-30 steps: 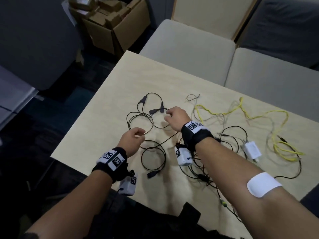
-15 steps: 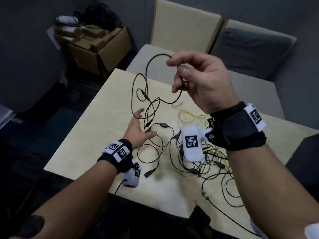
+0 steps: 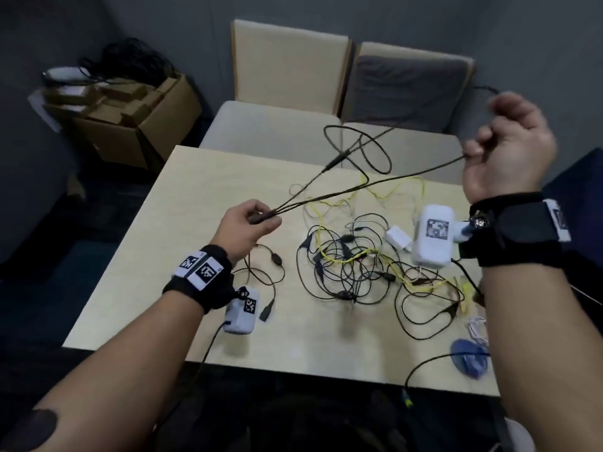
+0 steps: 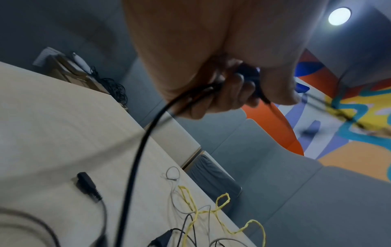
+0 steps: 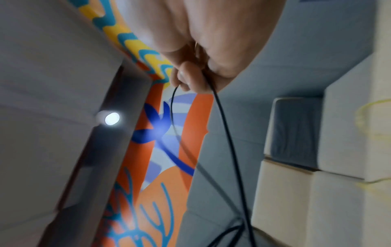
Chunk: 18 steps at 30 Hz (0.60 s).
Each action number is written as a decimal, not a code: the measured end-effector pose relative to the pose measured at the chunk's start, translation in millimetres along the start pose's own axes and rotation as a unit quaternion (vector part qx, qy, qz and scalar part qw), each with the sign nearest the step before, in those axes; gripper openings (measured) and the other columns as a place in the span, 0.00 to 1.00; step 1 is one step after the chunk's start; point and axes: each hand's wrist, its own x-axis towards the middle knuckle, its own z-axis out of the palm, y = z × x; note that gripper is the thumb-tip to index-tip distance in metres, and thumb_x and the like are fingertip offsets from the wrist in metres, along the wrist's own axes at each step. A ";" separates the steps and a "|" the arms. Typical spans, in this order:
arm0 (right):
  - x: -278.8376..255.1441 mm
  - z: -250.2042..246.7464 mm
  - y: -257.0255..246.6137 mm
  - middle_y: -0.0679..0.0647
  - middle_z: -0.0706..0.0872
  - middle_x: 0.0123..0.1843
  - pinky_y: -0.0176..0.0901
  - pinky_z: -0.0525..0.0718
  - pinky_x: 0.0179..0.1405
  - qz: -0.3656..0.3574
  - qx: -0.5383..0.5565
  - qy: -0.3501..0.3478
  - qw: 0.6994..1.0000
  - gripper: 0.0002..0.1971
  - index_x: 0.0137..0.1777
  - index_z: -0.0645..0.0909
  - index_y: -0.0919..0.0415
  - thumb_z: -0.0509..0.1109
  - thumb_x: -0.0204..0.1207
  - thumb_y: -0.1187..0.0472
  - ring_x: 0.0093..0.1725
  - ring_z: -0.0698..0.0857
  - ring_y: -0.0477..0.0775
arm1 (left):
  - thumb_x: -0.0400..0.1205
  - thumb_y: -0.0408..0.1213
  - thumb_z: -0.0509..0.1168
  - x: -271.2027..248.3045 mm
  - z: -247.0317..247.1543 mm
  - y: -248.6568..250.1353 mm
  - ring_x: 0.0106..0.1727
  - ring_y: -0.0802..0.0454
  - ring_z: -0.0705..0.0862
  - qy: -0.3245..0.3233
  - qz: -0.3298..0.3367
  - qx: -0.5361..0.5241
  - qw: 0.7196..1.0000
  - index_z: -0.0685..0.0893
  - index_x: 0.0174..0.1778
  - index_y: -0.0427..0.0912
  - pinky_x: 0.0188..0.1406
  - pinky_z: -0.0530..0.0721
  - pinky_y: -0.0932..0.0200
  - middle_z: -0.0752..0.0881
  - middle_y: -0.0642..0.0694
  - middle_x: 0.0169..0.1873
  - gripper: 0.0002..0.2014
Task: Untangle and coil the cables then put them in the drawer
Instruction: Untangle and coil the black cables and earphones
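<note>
Cables are the matter here, and from the head view I hold one black cable (image 3: 368, 182) stretched in the air between my two hands, above the table (image 3: 156, 243). My left hand (image 3: 246, 225) pinches its thick end, and my right hand (image 3: 509, 148) is raised and closed around the thin part. A loop hangs in the middle, so I judge it is lifted out of the pile but not coiled yet. The tangle (image 3: 359, 265) of black and yellow cables lies on the table, not sorted. I see no drawer.

From the left wrist view, my fingers (image 4: 230, 93) are curled around the dark plug end.

From the right wrist view, my fingertips (image 5: 188, 76) pinch the cable, which hangs down in two strands.
</note>
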 end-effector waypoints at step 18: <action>20.9 -134.2 -4.1 0.57 0.85 0.52 0.29 0.56 0.11 0.230 -0.108 -0.158 0.954 0.15 0.43 0.75 0.63 0.50 0.77 0.79 0.18 0.60 0.42 | 0.74 0.42 0.68 10.6 119.8 32.2 0.55 0.54 0.75 0.199 -0.030 0.221 0.954 0.81 0.51 0.54 0.59 0.68 0.52 0.81 0.57 0.45 0.10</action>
